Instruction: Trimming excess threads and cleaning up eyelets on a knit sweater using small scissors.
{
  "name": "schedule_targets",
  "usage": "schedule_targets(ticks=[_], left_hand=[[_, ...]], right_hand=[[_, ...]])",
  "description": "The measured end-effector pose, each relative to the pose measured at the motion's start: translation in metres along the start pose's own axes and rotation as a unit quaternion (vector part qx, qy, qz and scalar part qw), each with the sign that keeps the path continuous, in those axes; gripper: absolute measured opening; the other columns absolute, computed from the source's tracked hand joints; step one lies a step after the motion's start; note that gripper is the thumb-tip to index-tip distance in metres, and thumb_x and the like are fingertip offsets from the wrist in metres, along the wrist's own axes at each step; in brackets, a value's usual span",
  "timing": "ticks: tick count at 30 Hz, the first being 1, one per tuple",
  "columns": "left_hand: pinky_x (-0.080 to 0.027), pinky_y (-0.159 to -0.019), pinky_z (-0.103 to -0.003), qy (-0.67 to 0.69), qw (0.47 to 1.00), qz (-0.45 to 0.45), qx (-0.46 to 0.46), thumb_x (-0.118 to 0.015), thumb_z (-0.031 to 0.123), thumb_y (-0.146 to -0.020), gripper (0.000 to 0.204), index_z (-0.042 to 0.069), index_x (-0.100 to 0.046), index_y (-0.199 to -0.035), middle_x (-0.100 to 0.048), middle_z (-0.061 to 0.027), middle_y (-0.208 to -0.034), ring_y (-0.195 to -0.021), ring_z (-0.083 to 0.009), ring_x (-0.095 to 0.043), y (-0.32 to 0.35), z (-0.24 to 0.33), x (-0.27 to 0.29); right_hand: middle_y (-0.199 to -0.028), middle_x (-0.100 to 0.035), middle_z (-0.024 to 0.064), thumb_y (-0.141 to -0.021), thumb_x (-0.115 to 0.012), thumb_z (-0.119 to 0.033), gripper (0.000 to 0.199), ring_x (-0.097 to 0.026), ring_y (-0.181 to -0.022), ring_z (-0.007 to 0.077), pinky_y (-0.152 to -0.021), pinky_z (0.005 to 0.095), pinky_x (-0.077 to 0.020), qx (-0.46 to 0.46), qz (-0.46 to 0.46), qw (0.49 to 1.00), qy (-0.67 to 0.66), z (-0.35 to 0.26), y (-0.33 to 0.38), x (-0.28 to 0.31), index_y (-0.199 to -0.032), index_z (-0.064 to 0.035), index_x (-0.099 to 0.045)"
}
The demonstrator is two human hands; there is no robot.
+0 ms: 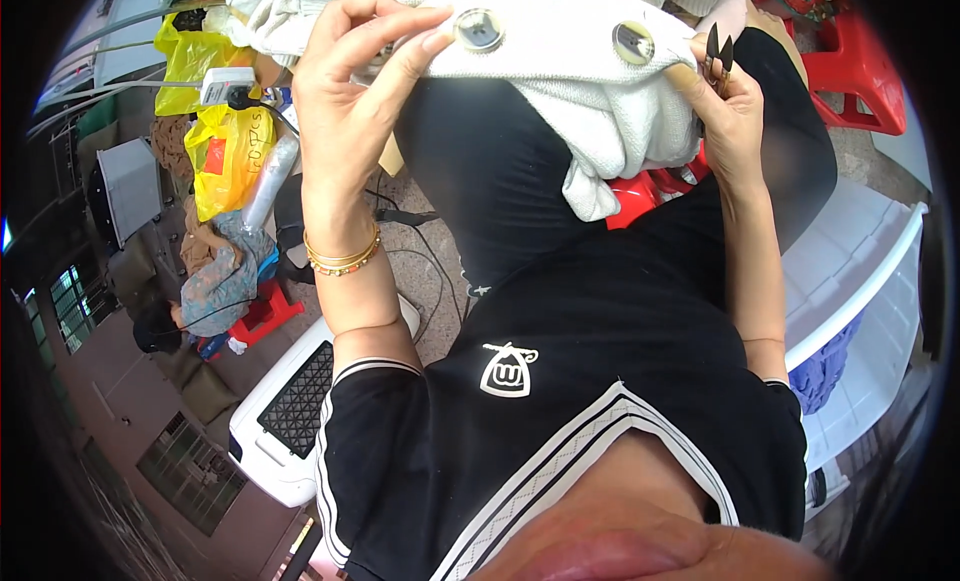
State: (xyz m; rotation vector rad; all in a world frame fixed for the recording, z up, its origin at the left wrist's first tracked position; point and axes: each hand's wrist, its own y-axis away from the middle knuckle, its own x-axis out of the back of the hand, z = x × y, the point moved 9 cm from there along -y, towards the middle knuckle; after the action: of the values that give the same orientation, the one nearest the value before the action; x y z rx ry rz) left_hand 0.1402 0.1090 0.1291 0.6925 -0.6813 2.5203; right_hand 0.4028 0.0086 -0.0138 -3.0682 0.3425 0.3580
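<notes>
A white knitted garment [590, 111] lies across my raised lap, its button band pulled out between my hands. Two round, dark-centred buttons sit on the band, a left button [480, 29] and a right button [633, 43]. My left hand [350, 81] pinches the band's edge beside the left button, thumb and forefinger touching it, other fingers partly spread. With my right hand [735, 106] I grip the band's right end and also hold small thread snips [717, 53]. Their dark blades point up and stand apart; the handles are mostly hidden in my fingers.
Yellow plastic bags [228, 151], a white plug adapter [228, 85] and cables are at the left. Farther left, another person [215, 281] sits bent over by a red stool [268, 313]. Another red stool [850, 71] and a white plastic bin [850, 251] are at the right.
</notes>
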Motion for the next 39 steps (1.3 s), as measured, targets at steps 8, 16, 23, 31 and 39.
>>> schedule_targets(ticks=[8, 16, 23, 31, 39], left_hand=[[-0.045, -0.075, -0.024, -0.088, 0.987, 0.073, -0.115, -0.079, 0.001, -0.078, 0.017, 0.003, -0.077, -0.095, -0.06, -0.0027, -0.094, -0.087, -0.012, -0.057, 0.0, 0.021, 0.008], [-0.044, -0.081, -0.023, 0.16, 0.967, 0.198, -0.017, -0.072, -0.005, -0.083, 0.011, -0.002, -0.071, -0.094, -0.061, -0.0041, -0.098, -0.09, -0.0111, -0.055, 0.011, -0.008, 0.037], [-0.045, -0.095, -0.036, 0.125, 0.978, 0.165, -0.018, -0.056, 0.016, -0.096, 0.028, -0.003, -0.064, -0.114, -0.064, -0.0135, -0.113, -0.105, -0.023, -0.06, 0.014, -0.016, 0.051], [-0.043, -0.092, -0.029, 0.006, 0.999, 0.007, 0.031, -0.072, -0.001, -0.084, 0.022, 0.001, -0.067, -0.106, -0.065, -0.0066, -0.107, -0.089, -0.0116, -0.055, 0.013, -0.021, 0.022], [-0.05, -0.097, -0.046, -0.241, 0.938, 0.128, -0.212, -0.072, -0.009, -0.067, 0.031, 0.01, -0.061, -0.089, -0.065, -0.005, -0.088, -0.088, -0.0224, -0.064, 0.054, 0.017, 0.024]], right_hand=[[-0.098, -0.07, 0.0004, -0.089, -0.073, -0.007, 0.029, -0.061, -0.087, 0.0049, -0.079, 0.0198, -0.0478, 0.031, 0.014, 0.999, -0.012, -0.002, -0.002, -0.002, -0.117, -0.0006, -0.069], [-0.101, -0.066, -0.0003, -0.089, -0.072, -0.007, 0.028, -0.06, -0.092, 0.0064, -0.085, 0.0214, -0.0454, 0.02, 0.014, 1.0, 0.011, -0.003, -0.001, -0.006, -0.116, 0.0009, -0.068], [-0.095, -0.062, -0.0037, -0.091, -0.069, -0.007, 0.033, -0.054, -0.084, 0.0039, -0.076, 0.0187, -0.0437, 0.027, 0.03, 0.996, 0.081, 0.013, -0.004, 0.01, -0.122, 0.0037, -0.064], [-0.077, -0.044, -0.0079, -0.076, -0.081, -0.007, 0.028, -0.036, -0.063, 0.0016, -0.055, 0.0189, -0.0263, 0.119, 0.04, 0.981, 0.148, -0.06, 0.018, -0.005, -0.09, -0.006, -0.058], [-0.076, -0.059, 0.0038, -0.056, -0.074, -0.003, 0.031, -0.06, -0.06, 0.0188, -0.05, 0.0278, -0.0472, 0.486, 0.052, 0.73, 0.478, -0.112, 0.091, -0.031, -0.083, -0.0122, -0.062]])
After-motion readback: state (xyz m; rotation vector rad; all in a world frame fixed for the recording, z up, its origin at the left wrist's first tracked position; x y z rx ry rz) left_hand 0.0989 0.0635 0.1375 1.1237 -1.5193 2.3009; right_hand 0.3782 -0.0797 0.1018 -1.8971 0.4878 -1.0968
